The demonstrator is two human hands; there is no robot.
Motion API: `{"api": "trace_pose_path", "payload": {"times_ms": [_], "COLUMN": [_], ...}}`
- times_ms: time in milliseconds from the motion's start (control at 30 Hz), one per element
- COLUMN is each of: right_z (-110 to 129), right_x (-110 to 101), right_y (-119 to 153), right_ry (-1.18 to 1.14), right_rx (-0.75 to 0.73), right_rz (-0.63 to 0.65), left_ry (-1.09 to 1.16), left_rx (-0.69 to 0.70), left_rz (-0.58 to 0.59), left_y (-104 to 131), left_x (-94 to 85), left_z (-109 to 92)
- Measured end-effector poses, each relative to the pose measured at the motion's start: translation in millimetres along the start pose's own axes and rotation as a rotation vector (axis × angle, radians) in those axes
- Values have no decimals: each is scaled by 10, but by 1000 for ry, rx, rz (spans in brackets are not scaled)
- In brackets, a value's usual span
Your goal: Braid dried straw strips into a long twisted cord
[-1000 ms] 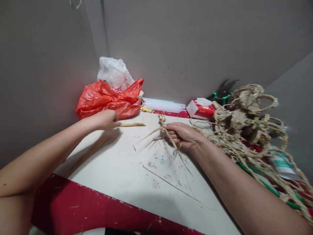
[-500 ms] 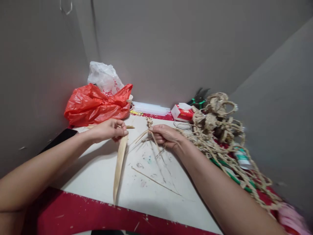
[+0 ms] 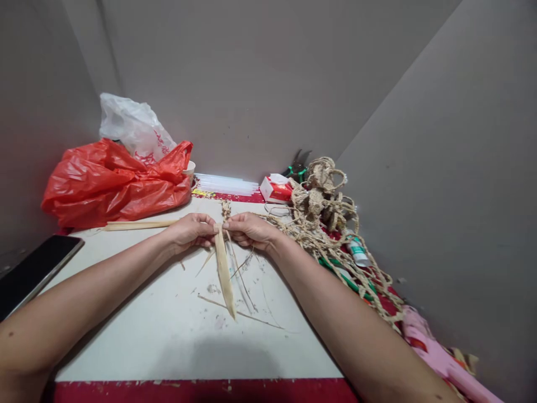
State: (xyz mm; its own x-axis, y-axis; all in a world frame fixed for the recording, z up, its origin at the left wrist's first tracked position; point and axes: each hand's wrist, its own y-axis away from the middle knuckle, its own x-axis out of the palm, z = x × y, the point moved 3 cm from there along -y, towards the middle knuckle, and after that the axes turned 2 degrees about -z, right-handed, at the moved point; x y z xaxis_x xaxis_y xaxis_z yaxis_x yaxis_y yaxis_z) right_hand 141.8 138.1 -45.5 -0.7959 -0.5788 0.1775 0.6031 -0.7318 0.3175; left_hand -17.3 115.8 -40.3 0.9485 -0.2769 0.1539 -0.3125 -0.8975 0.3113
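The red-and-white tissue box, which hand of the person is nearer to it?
Right. The right hand is on the near side of the tissue box, slightly to its left; the left hand is farther left, so farther from the box.

- My left fingers (image 3: 205, 228) have moved from the left of the surface's (image 3: 126, 336) far edge to just beside my right fingers (image 3: 237, 224).
- The broad strip's (image 3: 224, 271) top is now beside the braid (image 3: 226, 209), its tip short of the near edge.
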Motion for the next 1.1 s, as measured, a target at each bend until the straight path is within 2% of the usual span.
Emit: {"api": "trace_pose_path", "payload": {"times_ms": [233, 533, 733, 800, 900, 1100], "right_z": [12, 0, 13, 17, 11, 5], "right_x": [14, -4, 6, 10, 23, 46], "right_y": [32, 23, 28, 23, 14, -1], "right_ry": [70, 3, -14, -22, -6, 16], "right_rx": [-2, -11, -27, -51, -58, -55], "right_rz": [-43, 3, -4, -14, -34, -57], "left_ry": [69, 41, -151, -152, -89, 63], "left_rx": [-14, 13, 238, 268, 233, 103], "left_rz": [-53, -45, -212, -258, -282, -219], "left_y": [54, 32, -1, -1, 7, 55], "left_x": [42, 84, 26, -1, -22, 58], "left_z": [-38, 24, -8, -23, -37, -55]}}
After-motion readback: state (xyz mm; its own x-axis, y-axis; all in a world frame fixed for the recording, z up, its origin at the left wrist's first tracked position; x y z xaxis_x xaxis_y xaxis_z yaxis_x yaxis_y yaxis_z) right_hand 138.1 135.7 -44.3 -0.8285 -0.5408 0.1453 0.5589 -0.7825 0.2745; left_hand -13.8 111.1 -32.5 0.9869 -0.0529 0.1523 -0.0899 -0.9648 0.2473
